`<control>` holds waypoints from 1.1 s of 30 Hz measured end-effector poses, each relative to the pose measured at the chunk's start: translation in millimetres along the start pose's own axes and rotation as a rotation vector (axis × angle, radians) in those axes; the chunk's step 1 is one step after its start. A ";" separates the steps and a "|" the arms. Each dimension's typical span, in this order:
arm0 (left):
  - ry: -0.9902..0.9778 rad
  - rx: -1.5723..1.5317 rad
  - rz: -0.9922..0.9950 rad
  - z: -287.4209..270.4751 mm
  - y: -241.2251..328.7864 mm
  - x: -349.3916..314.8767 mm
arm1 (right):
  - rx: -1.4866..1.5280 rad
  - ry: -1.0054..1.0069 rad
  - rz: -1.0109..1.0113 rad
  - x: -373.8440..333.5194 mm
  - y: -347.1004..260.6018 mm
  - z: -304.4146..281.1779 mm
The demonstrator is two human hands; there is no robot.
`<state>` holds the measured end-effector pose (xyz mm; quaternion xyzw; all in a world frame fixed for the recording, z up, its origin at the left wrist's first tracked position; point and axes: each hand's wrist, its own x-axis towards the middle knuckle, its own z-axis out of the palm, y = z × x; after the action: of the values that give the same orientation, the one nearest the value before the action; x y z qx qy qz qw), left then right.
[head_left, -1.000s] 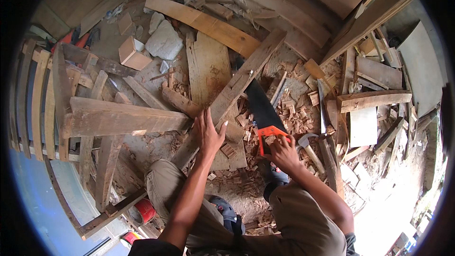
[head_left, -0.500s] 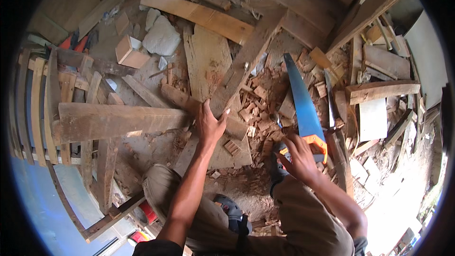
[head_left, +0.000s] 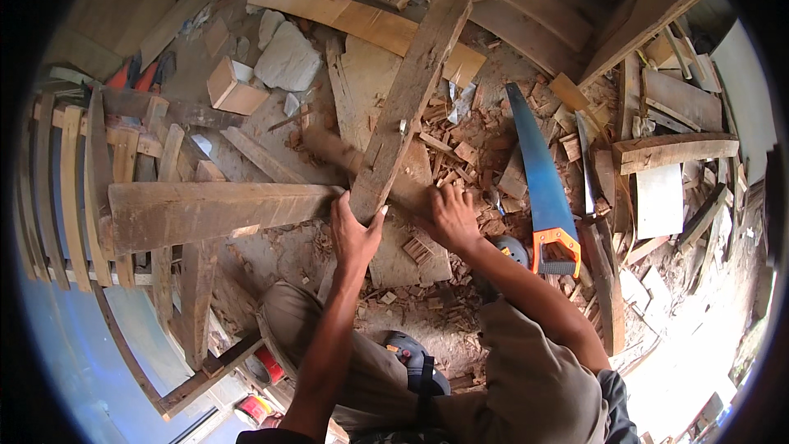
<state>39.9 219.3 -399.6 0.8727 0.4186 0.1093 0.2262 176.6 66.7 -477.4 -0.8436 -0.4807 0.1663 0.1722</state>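
My left hand (head_left: 355, 232) is closed round the near end of a long weathered wooden beam (head_left: 411, 99), thumb on its right side. The beam slants away from me to the far right. Under it crosses a shorter wooden block (head_left: 333, 150), its far left end smeared by motion. My right hand (head_left: 452, 215) is curled over that block's near right end, and the fingertips are partly hidden. A handsaw (head_left: 540, 177) with a blue blade and an orange handle lies to the right, apart from both hands.
A thick plank (head_left: 222, 212) reaches in from the left, ending by my left hand. Slatted wood (head_left: 78, 189) stands at far left. A yellowish board (head_left: 353, 16) and a pale stone (head_left: 288, 57) lie beyond. Wood chips (head_left: 460, 152) litter the ground.
My right hand has moved left from beside the saw handle onto the shorter block. The long beam has swung left at its far end, and the shorter block has shifted.
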 end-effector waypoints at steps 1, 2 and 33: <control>-0.009 0.002 -0.013 -0.8 -0.2 -0.8 | 0.065 0.025 0.076 -1.5 -0.2 -5.8; -0.017 0.005 -0.025 -0.9 -0.7 -1.3 | 0.158 0.071 0.148 -0.8 -1.3 -11.1; -0.138 0.258 0.225 84.2 8.5 -0.8 | 0.047 0.075 0.185 -205.3 128.8 -64.3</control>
<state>77.3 188.5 -469.1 0.9412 0.3123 0.0191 0.1272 203.3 -181.6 -454.9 -0.8857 -0.3902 0.1609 0.1936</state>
